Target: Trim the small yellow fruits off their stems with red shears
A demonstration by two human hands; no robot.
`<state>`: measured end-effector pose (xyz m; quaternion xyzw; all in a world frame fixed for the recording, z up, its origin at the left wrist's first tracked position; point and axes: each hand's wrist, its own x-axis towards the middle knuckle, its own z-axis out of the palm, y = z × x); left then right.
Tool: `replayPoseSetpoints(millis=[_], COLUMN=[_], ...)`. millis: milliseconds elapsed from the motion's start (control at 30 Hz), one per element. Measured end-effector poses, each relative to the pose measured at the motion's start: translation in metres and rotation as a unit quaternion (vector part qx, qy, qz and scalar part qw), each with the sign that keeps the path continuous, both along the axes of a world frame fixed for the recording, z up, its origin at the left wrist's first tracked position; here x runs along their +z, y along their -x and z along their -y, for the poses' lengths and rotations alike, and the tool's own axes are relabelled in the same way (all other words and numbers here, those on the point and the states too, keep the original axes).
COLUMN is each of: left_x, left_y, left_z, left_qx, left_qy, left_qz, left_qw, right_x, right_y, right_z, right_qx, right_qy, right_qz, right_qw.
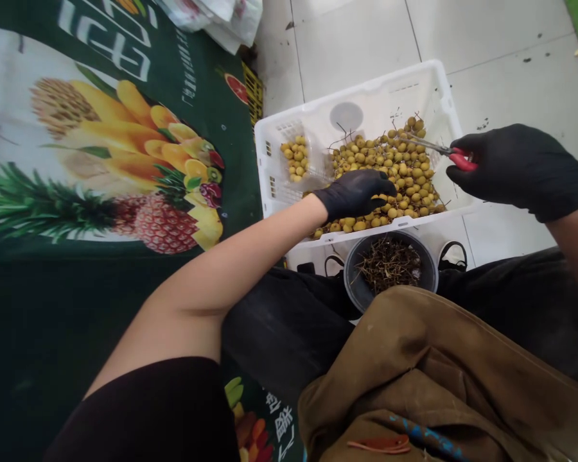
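Black-gloved, my left hand rests on the pile of longans in a white plastic crate. Its thumb and fingers are apart, with fruit visible between them; part of the fingers is hard to make out. My right hand, also gloved in black, is closed around the red handles of a pair of pruning snips. The thin metal blades point left over the fruit at the crate's right side. Some longans still carry brown twigs.
Inside the crate at left, a clear plastic basket holds several longans. A grey bucket of cut twigs stands between my feet, below the crate. A green fruit-printed banner covers the left side; white bags lie beyond.
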<state>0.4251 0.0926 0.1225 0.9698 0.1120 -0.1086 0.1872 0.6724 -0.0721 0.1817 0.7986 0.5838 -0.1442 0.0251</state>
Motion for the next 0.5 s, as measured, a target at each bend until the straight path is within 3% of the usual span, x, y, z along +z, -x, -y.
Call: replayPoseSetpoints(millis=[100,200,333,500], left_x=[-0.028,-0.043,-0.054,-0.058], left_y=[-0.028,-0.053,-0.068,-0.069], left_z=[-0.006,0.0,0.002,-0.015], left_qx=[-0.071,-0.099,-0.104,-0.052], left_qy=[-0.056,-0.111,-0.133,-0.072], left_qz=[-0.038,-0.146,-0.186,-0.132], left_qw=[0.995,0.978,0.968,0.987], right_x=[0.001,0.001,0.002,0.0], right_y=[0.0,-0.005,-0.014,-0.025], right_z=[-0.006,-0.007,-0.002,0.002], right_qx=[0.023,0.019,0.004,-0.006], right_qy=[0.002,0.005,-0.011,-0.006], right_qz=[-0.016,-0.042,-0.084,-0.077], right_qw=[1.0,0.999,0.996,0.997])
